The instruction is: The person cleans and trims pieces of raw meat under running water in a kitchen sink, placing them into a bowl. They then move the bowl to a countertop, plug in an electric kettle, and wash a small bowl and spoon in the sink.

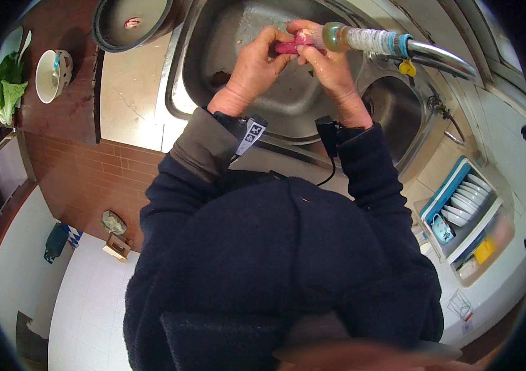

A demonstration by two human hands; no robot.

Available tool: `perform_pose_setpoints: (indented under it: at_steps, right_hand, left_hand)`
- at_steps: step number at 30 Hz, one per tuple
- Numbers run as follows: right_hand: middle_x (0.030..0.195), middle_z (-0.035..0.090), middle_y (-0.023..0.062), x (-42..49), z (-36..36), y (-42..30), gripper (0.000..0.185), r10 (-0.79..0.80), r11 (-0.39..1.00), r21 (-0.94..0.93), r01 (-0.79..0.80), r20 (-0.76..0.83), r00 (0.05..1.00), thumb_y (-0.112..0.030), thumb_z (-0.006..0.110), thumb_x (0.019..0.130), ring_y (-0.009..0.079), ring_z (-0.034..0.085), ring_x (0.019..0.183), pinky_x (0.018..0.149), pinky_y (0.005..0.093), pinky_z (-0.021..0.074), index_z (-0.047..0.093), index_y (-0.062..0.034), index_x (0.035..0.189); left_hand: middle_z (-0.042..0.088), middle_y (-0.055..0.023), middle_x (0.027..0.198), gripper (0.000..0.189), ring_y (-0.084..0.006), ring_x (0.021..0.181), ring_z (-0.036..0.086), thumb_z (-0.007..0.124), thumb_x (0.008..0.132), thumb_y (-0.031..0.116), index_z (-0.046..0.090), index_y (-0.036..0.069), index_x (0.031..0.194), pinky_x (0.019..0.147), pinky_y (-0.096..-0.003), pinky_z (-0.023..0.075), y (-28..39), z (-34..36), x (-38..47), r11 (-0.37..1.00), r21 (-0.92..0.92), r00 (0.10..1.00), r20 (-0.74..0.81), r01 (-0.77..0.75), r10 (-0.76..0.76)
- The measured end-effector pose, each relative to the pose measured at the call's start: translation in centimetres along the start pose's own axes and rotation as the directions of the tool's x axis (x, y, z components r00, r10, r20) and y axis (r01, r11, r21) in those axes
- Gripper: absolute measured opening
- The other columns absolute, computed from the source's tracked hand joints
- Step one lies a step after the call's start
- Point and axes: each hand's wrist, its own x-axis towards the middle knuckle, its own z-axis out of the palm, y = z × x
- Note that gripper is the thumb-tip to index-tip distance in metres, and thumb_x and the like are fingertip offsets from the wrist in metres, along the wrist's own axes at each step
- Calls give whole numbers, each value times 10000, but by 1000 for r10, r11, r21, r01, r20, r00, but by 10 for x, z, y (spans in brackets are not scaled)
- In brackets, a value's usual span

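Observation:
Over the large basin of a stainless steel sink point(286, 99), both of my hands grip a wet, pinkish-red piece of food point(285, 47) with a pale patch. Whether it is one piece or two is unclear, since fingers cover much of it. My left hand point(256, 62) pinches it from the left. On the other side, my right hand point(332, 69) holds it with thumb and fingers. Water runs onto it from the filter nozzle point(336, 37) of a curved metal faucet point(434, 53). Small scraps lie on the basin floor.
A dark-rimmed pot point(98, 32) with cloudy liquid and a red-and-white piece stands left of the sink. Further left are a patterned bowl point(64, 74) and leafy greens point(7, 95). A smaller basin point(395, 118) and a dish rack point(453, 252) with white dishes are on the right.

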Motion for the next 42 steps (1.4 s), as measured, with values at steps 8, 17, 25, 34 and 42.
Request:
perform_pose_setpoints:
  at_steps: [8, 17, 25, 34, 42]
  right_hand:
    - [1195, 559, 82, -2, -1, 0, 448, 39, 997, 62, -40, 20, 999, -2, 490, 813, 92, 526, 804, 711, 219, 444, 491, -12, 1261]
    - [1096, 561, 68, -6, 0, -1, 417, 29, 994, 108, -31, 17, 999, -77, 523, 866, 89, 527, 757, 661, 230, 439, 464, -2, 1271]
    - [1014, 610, 81, -5, -4, -4, 417, 92, 995, 42, -92, 6, 996, -69, 526, 875, 100, 546, 682, 626, 225, 452, 459, 3, 1280]
    - [893, 605, 77, -8, -14, -7, 317, 125, 947, 293, -134, 48, 991, -151, 516, 917, 121, 550, 664, 599, 251, 449, 521, -11, 1201]
    - [763, 574, 35, 1, -1, 5, 285, 360, 909, 281, -309, -151, 921, -326, 575, 898, 83, 459, 488, 407, 232, 341, 577, -50, 971]
  left_hand:
    - [656, -107, 874, 219, -221, 775, 660, 688, 781, 55, 549, 43, 950, 675, -302, 519, 6, 2, -3, 989, 151, 1000, 7, -9, 9]
    - [657, -108, 836, 215, -181, 732, 649, 681, 803, 68, 540, 29, 960, 636, -284, 511, 8, 3, -3, 998, 38, 997, -62, 40, -38]
    - [653, -79, 843, 186, -109, 729, 624, 621, 859, 52, 529, 2, 1013, 640, -240, 505, 10, -3, 0, 975, -147, 982, 117, 166, -149]
    - [629, -58, 927, 242, -102, 737, 607, 544, 926, 135, 541, 51, 1152, 639, -226, 500, 7, -10, 5, 856, -421, 950, 214, 300, -227]
    - [601, -18, 706, 196, -62, 574, 536, 621, 868, 210, 602, 27, 937, 482, -200, 415, 7, 12, 10, 924, -280, 965, 58, 262, -256]
